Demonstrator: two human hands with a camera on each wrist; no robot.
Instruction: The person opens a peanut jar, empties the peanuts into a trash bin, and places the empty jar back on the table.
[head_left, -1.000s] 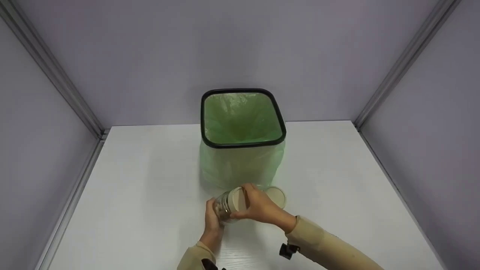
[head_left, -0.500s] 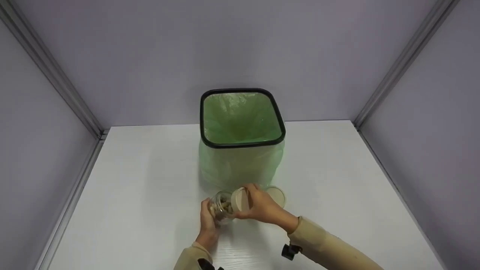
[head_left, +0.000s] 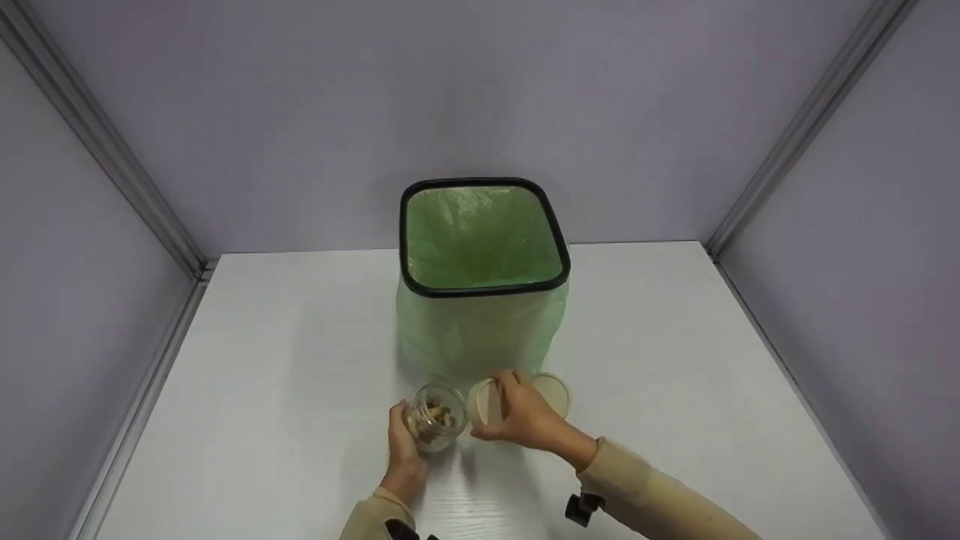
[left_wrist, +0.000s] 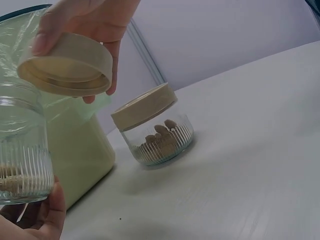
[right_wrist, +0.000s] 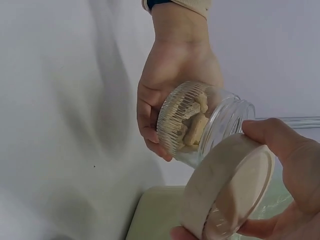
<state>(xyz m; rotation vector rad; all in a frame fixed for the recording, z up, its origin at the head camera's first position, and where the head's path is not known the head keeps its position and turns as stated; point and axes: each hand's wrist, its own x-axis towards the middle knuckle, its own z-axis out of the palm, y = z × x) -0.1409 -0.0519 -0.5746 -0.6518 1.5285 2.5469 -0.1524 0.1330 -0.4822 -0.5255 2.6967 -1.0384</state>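
Observation:
In the head view my left hand (head_left: 403,442) grips a ribbed glass jar (head_left: 441,433) with its mouth uncovered. Tan, irregular pieces (right_wrist: 196,130) lie inside it. My right hand (head_left: 531,416) pinches the jar's cream lid (head_left: 487,403) by its rim, thumb on one side and fingers on the other. The lid is off, tilted, close beside the jar's mouth. In the left wrist view, a second ribbed jar (left_wrist: 170,140) stands on the table with its cream lid (left_wrist: 145,106) on and brown pieces inside; my right hand partly hides it in the head view.
Just beyond both hands stands a bin with a black rim (head_left: 487,291) and a green bag liner (head_left: 480,240). The white table (head_left: 300,360) is enclosed by pale panels at the back and sides.
The lid has come off the jar. My left hand has drawn the jar to the left and turned its mouth upward, while my right hand with the lid has barely moved.

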